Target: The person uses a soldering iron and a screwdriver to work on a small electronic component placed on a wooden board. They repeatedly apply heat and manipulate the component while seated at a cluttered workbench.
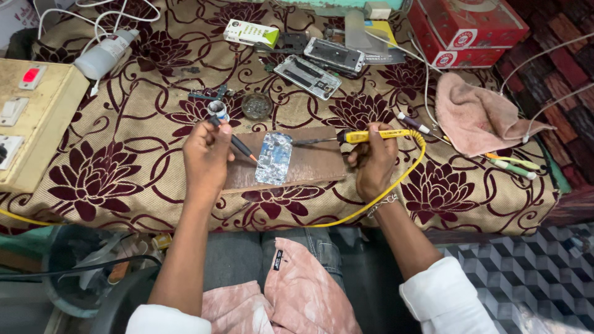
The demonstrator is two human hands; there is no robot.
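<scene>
Soldering under way: right hand [371,162] grips yellow-handled soldering iron [362,136], its tip just left of that hand near silvery foil-wrapped phone part [274,157] on brown wooden board [312,162]. Left hand [206,154] pinches thin black orange-tipped tool [238,146], point just right of it. Next move likely calls for steady tip placement.

Work surface: a tabletop [124,154] covered edge to edge by a tan cloth printed with dark maroon flowers and looping vines. The cloth hangs over the near edge.

Left side: a beige switch box [28,117] stands on the tabletop, fitted with 1 red rocker and 2 pale ones.

Right side: a wall of dark red-brown brick pattern [557,49] borders the tabletop.

Floor: lower right, a covering of grey, black and white cube pattern [526,278]. Lower left, a round grey bin [74,272] holding scraps.

Lighting: even and bright, with soft shadows only.
</scene>
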